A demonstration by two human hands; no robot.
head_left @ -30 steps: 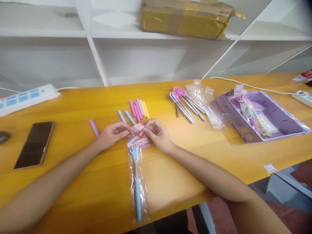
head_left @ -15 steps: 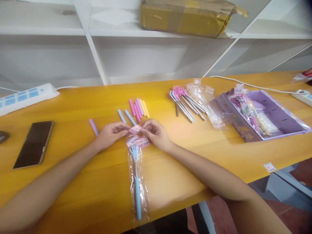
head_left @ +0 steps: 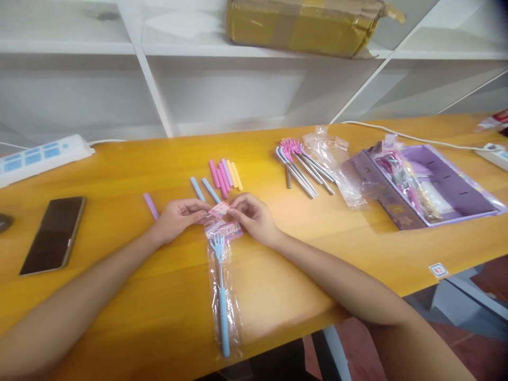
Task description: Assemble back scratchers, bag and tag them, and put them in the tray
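Lying at six o'clock from the hands in the head view, one light-blue, hand-shaped scratcher (head_left: 223, 301) sits inside a clear plastic bag (head_left: 235, 309), its grip fitted. Apparently outstanding: the small pink printed card (head_left: 219, 210) just beyond the bag's top end, bare metal-rod scratchers (head_left: 300, 177) at two o'clock, and loose pastel tubes (head_left: 223, 178) near twelve. Pose: left hand (head_left: 178, 219) at nine o'clock, right hand (head_left: 254, 218) at three, palms inward, fingertips pinched narrow on the card's opposite edges.

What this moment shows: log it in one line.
left hand: pinching small printed card | right hand: pinching same card | on table: light-blue back scratcher in clear plastic sleeve
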